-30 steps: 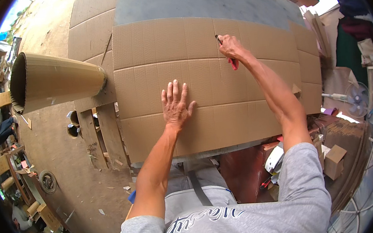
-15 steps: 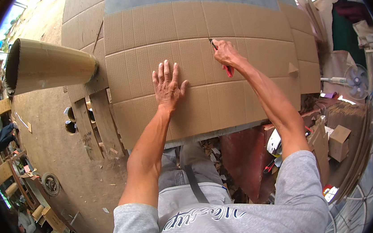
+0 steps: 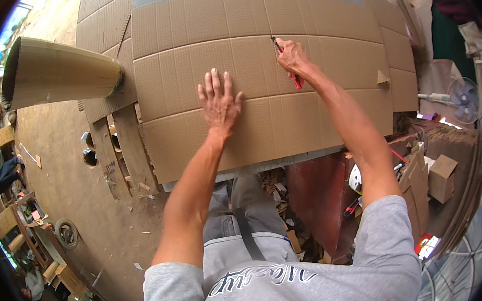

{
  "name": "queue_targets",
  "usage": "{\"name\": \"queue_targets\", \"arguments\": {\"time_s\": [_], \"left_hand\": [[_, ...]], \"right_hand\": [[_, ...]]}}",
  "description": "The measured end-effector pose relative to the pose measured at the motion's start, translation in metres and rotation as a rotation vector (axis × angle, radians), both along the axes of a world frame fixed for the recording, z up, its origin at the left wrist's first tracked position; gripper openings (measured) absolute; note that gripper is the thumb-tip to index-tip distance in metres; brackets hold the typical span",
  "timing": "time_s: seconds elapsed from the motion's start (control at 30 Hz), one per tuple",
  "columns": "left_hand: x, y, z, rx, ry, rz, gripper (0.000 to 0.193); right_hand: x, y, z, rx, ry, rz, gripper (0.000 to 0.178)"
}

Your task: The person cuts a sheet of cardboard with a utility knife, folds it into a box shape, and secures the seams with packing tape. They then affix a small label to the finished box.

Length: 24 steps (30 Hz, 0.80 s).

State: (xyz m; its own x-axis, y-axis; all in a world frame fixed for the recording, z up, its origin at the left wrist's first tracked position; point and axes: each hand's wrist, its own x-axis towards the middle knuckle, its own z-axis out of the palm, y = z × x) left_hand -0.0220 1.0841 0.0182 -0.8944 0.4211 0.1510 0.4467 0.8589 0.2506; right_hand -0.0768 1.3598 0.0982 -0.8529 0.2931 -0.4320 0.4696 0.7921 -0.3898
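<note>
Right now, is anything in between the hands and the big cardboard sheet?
No, nothing visible is. The left hand lies flat, palm down, right on the cardboard sheet. The right hand holds a red-handled cutter whose tip touches the same sheet.

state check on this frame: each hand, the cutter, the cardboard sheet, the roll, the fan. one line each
left hand: flat, fingers spread, pressing on the sheet
right hand: closed around the cutter
red-handled cutter: held, tip on the sheet
cardboard sheet: lying flat on the table, creased into panels
cardboard roll: rolled up, lying on its side, open end showing
fan: cannot tell whether it is running
</note>
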Motion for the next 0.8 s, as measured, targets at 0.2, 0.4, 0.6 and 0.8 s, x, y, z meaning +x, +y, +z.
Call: {"name": "queue_targets", "arguments": {"time_s": [0.2, 0.4, 0.6, 0.8], "left_hand": [[0.053, -0.001, 0.004, 0.018, -0.132, -0.102, 0.076], [0.054, 0.001, 0.002, 0.006, -0.110, -0.086, 0.075], [0.055, 0.003, 0.001, 0.014, -0.062, -0.063, 0.076], [0.054, 0.002, -0.001, 0.041, -0.057, -0.068, 0.075]], "right_hand": [[0.001, -0.001, 0.005, -0.027, -0.030, -0.009, 0.042], [-0.002, -0.002, 0.000, 0.097, 0.056, 0.098, 0.039], [0.026, -0.012, 0.004, 0.033, -0.013, 0.014, 0.031], [0.072, -0.024, 0.008, 0.084, -0.002, 0.046, 0.027]]}}
